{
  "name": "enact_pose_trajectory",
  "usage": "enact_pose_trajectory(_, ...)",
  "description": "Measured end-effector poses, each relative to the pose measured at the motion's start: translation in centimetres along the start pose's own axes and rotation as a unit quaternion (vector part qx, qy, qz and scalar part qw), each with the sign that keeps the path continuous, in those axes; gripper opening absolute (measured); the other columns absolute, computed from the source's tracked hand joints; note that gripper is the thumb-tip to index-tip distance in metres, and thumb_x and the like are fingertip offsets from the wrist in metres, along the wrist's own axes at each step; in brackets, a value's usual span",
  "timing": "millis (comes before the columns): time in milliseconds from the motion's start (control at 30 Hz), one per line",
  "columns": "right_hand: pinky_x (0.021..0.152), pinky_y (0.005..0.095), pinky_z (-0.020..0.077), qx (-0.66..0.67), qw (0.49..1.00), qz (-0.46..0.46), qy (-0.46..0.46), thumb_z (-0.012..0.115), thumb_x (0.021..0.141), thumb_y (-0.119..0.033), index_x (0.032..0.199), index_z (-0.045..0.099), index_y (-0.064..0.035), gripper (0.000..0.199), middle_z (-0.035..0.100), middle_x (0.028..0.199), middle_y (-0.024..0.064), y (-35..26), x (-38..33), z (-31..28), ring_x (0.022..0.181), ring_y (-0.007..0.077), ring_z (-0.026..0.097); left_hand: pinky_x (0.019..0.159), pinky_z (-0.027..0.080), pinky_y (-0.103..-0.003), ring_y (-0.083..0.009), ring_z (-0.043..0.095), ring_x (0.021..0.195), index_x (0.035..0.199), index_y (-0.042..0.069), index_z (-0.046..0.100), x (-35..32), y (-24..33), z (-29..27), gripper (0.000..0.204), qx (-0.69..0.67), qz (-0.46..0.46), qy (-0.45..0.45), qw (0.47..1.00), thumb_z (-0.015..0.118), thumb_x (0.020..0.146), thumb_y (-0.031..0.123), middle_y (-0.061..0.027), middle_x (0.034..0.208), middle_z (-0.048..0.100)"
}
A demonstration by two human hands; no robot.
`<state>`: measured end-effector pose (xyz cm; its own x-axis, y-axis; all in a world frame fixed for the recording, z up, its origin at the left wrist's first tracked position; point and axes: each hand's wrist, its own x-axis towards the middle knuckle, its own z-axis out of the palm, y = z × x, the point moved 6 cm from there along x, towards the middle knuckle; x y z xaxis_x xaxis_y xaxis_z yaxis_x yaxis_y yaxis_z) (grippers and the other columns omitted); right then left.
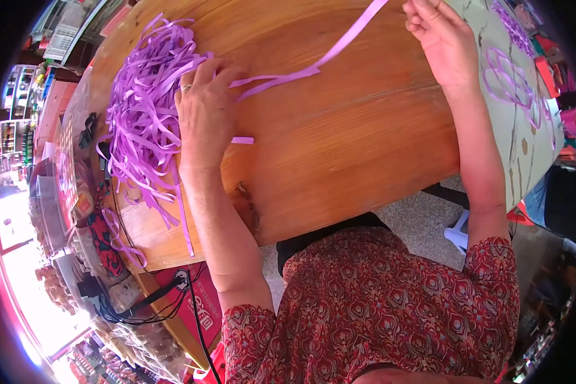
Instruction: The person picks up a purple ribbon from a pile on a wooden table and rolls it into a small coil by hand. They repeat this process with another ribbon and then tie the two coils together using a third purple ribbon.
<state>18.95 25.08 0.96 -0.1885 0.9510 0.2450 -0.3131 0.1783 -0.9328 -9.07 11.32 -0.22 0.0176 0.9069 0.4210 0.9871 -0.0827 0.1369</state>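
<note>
My left hand (203, 109) rests palm down on the wooden table (358, 141), its fingers on the edge of a big heap of purple paper strips (144, 109). It pins one end of a long purple strip (313, 67) that runs up and to the right. My right hand (440, 37) is at the far right of the table with its fingers curled, pinching the upper end of that strip. A short purple scrap (242, 140) lies beside my left wrist.
A pale patterned cloth (525, 147) at the right holds purple paper loops (507, 80). Black cables (141, 301) and a red box (198, 301) sit below the table at the left. Shelves with goods line the left rim.
</note>
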Motion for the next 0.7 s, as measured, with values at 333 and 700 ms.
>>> enact_pose_trajectory(333, 0.068, 0.0229, 0.044, 0.084, 0.996, 0.014, 0.0, 0.062, 0.085, -0.013, 0.104, 0.061, -0.0025, 0.022, 0.063, 0.087, 0.0019, -0.2, 0.7, -1.0, 0.076, 0.0093, 0.056, 0.072, 0.046, -0.036, -0.0241, 0.06, 0.086, 0.086, 0.003, 0.059, 0.7, -1.0, 0.2, 0.005, -0.138, -0.077, 0.068, 0.985, 0.058, 0.082, 0.005, -0.0083, 0.087, 0.062)
enact_pose_trajectory(700, 0.072, 0.0278, 0.0492, -0.458, 0.764, -0.395, -0.225, 0.068, 0.076, -0.005, 0.108, 0.062, -0.0038, 0.033, 0.064, 0.096, 0.0071, 0.8, -5.0, 6.9, 0.085, 0.0173, 0.059, 0.07, 0.054, -0.032, -0.0224, 0.063, 0.082, 0.094, 0.002, 0.054, 0.2, -0.7, 3.8, 0.012, -0.799, -0.28, 0.023, 0.531, 0.049, 0.094, 0.013, -0.0129, 0.091, 0.063)
